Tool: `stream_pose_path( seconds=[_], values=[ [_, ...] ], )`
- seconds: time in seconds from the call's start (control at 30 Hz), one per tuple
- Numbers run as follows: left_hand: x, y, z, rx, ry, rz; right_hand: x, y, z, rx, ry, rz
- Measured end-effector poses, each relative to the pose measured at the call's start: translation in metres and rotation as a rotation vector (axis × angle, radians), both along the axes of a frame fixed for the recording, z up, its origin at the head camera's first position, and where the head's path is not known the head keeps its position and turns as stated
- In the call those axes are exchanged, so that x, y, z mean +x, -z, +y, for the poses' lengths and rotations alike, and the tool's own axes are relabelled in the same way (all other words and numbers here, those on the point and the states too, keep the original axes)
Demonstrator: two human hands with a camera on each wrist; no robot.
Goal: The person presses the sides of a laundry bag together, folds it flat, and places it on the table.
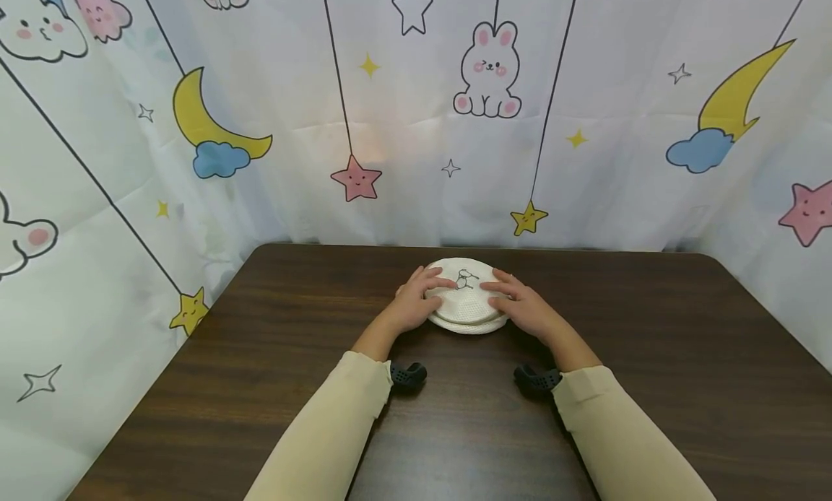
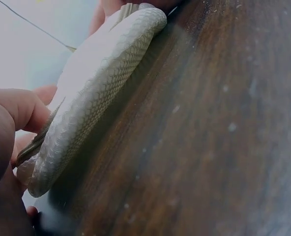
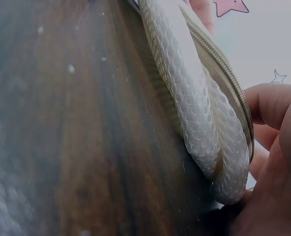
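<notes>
A round, flattened white mesh laundry bag with a small line drawing on top lies near the table's far edge. My left hand holds its left side, fingers over the top and thumb toward the front. On the opposite side my right hand holds the rim in the same way. In the left wrist view, the thumb and fingers are at the rim beside a zipper. The right wrist view shows a beige zipper along the edge and two thick, padded mesh folds below it.
The dark brown wooden table stretches out on both sides of the arms. A white curtain printed with moons, stars and rabbits hangs behind and at the sides. Dark wrist devices sit under both cream sleeves.
</notes>
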State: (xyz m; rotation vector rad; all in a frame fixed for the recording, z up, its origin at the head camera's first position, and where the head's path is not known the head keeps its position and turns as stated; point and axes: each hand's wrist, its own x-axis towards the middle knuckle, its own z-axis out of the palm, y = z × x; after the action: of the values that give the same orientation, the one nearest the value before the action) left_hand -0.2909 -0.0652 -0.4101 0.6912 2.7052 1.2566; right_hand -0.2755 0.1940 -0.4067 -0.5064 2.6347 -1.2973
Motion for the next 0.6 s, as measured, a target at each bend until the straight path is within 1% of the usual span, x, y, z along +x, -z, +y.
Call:
stream_pose_path(
  seconds=[0.1,0.2,0.43,0.53,0.6],
  values=[
    [0.001,-0.001,0.002,-0.045,0.011,0.002,0.000,-0.002,-0.001,0.010,-0.001,-0.022],
    [0.004,-0.001,0.005,-0.100,0.006,0.006,0.001,-0.003,-0.003,0.023,0.003,-0.024],
    [0.007,-0.006,0.013,-0.238,-0.030,0.020,-0.002,-0.004,-0.010,0.147,0.012,0.049],
    [0.008,-0.009,0.014,-0.267,-0.028,0.015,-0.002,-0.006,-0.013,0.198,0.027,0.063],
    [0.008,-0.009,0.014,-0.251,-0.020,-0.004,-0.002,-0.007,-0.014,0.233,0.043,0.079]
  ],
)
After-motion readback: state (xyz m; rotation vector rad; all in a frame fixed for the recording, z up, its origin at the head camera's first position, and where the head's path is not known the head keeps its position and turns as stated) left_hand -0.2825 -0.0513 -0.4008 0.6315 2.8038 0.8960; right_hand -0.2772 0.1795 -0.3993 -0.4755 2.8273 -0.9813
